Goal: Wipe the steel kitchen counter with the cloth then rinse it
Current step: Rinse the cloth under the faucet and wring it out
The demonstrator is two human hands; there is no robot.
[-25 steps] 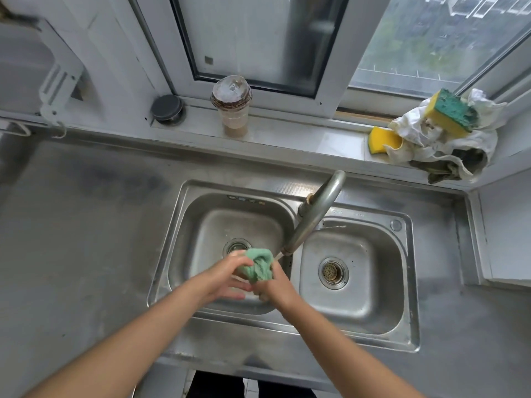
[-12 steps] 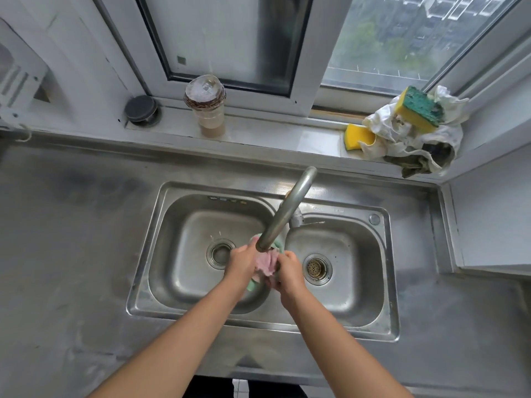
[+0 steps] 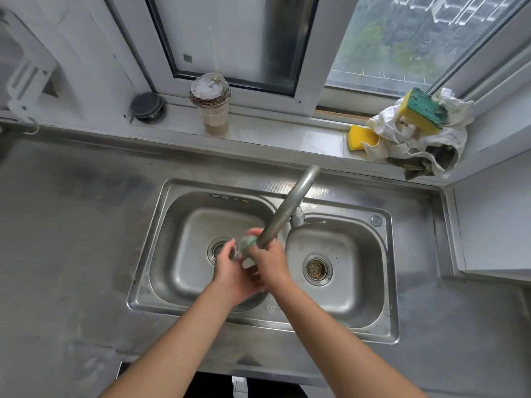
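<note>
Qty: 2 hands [image 3: 230, 270] [image 3: 271, 262], 1 cloth [image 3: 247, 244], 2 basins [image 3: 184, 254] [image 3: 355, 254], 1 tap [image 3: 287, 208], 2 sponges [image 3: 425, 110] [image 3: 359, 136], 1 cup [image 3: 213, 110], 1 rag [image 3: 416, 146], 1 lid [image 3: 146, 106].

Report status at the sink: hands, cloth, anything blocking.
Grip: left hand and right hand both on green cloth. Cloth over left basin, just under faucet spout. Nothing blocking seen.

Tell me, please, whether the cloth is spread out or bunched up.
Bunched: the cloth is a small wad held between left hand and right hand under the tap.
</note>
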